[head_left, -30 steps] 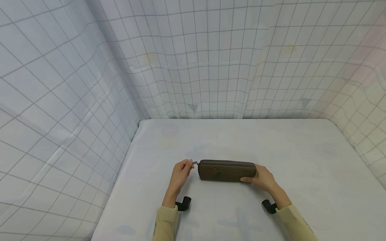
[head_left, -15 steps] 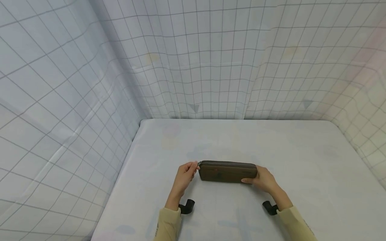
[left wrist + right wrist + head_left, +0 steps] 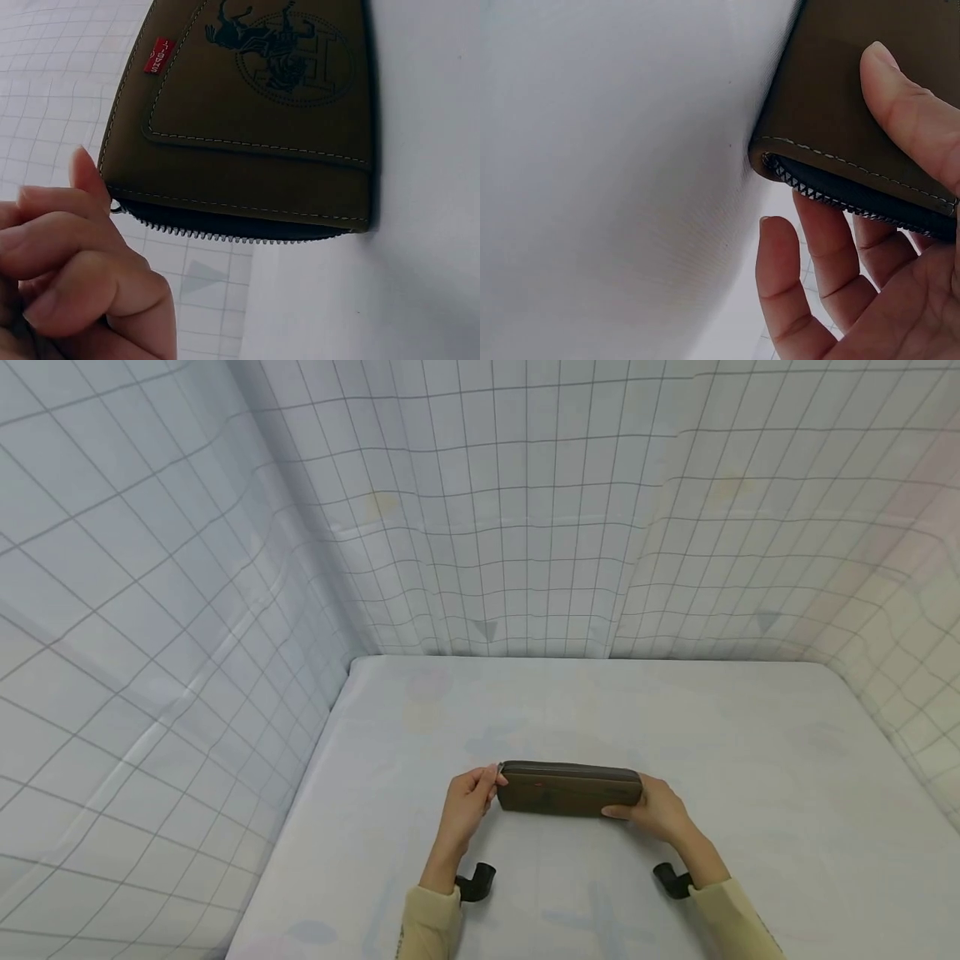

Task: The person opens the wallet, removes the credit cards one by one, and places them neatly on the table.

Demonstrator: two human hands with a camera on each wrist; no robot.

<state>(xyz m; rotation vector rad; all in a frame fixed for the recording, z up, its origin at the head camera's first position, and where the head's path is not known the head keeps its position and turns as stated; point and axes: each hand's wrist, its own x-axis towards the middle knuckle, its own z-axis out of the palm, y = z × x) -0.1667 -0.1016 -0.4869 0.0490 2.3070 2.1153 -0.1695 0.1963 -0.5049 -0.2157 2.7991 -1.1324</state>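
A long brown zip-around wallet (image 3: 562,793) stands on its long edge on the white table, its zipped edge upward. My left hand (image 3: 467,800) pinches the zipper pull (image 3: 501,767) at the upper left corner. In the left wrist view, the metal zipper teeth (image 3: 232,238) curve along that end, and a red tag (image 3: 158,55) and a dark stamped horse emblem (image 3: 281,56) show on the front. My right hand (image 3: 657,810) grips the other end, thumb on the front face, fingers behind; zipper teeth also run down this end in the right wrist view.
A white cloth with faint bluish prints covers the table (image 3: 637,710). White grid-patterned curtains (image 3: 525,527) hang behind it and at both sides. A black wrist camera mount (image 3: 477,883) sits at the left wrist, another black mount (image 3: 671,881) at the right.
My left hand has moved right, bringing the zipper pull from out beyond the wallet's left end to its upper left corner. The right hand keeps its hold, and the wallet hardly shifts.
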